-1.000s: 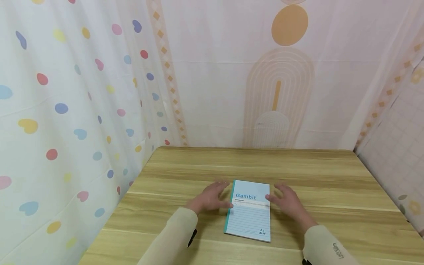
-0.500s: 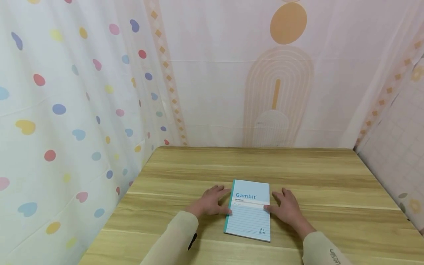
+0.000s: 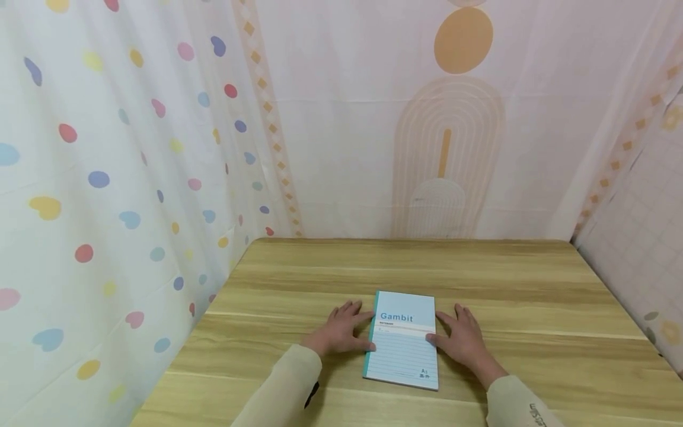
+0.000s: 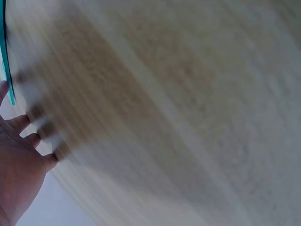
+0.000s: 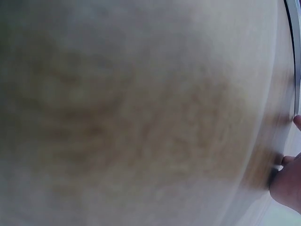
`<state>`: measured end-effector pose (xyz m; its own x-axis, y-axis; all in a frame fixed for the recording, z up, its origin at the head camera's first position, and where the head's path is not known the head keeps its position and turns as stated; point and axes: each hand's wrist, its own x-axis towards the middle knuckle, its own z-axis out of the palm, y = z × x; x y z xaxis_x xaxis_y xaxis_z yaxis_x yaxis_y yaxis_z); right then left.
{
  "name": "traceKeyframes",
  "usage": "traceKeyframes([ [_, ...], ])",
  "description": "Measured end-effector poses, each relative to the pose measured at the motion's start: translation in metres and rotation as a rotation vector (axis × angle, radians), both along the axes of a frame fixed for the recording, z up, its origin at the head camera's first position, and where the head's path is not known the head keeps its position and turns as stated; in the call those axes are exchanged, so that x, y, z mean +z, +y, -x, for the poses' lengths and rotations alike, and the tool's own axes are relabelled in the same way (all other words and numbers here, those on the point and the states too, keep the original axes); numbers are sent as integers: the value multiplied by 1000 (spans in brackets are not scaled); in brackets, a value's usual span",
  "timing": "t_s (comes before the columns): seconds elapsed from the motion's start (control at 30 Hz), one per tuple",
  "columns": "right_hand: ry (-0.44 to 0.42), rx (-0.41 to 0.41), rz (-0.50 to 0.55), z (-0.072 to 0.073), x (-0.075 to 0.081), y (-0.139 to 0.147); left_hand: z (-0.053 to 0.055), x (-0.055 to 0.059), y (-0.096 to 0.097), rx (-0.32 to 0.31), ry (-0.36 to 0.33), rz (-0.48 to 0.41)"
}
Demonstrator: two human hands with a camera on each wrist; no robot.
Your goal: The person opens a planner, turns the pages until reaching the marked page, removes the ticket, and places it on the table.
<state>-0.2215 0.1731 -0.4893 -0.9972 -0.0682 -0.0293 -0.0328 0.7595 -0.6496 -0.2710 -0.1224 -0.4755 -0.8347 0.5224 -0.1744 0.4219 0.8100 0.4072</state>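
A notebook (image 3: 404, 356) with a pale blue and white cover marked "Gambit" and a teal spine lies flat on the wooden table. At its left, my left hand (image 3: 341, 329) has its thumb over the spine edge and its index finger at the same edge; the other fingers spread on the tabletop. The left wrist view shows that hand (image 4: 21, 165) with fingertips down on the wood near the teal spine (image 4: 5, 56). My right hand (image 3: 463, 335) mirrors it, thumb tip on the cover's right edge and index fingertip beside it. Only part of the right hand (image 5: 288, 183) shows in its wrist view.
The wood-grain table (image 3: 299, 267) reaches back to a pale patterned curtain (image 3: 341, 148). On the left hangs a curtain with coloured dots and hearts (image 3: 128, 178). Another light cloth (image 3: 640, 237) borders the right side.
Both hands have come down from beside the notebook until their fingers lie at its two long edges, with the thumbs lower along it. The notebook has hardly shifted.
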Motion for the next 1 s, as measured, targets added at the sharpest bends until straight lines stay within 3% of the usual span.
traceKeyframes([
  [0.5,6,-32,38,0,0,-3,0,-5,2,13,7,15],
  [1.0,75,-88,96,7,8,-11,-3,-3,0,7,8,3],
])
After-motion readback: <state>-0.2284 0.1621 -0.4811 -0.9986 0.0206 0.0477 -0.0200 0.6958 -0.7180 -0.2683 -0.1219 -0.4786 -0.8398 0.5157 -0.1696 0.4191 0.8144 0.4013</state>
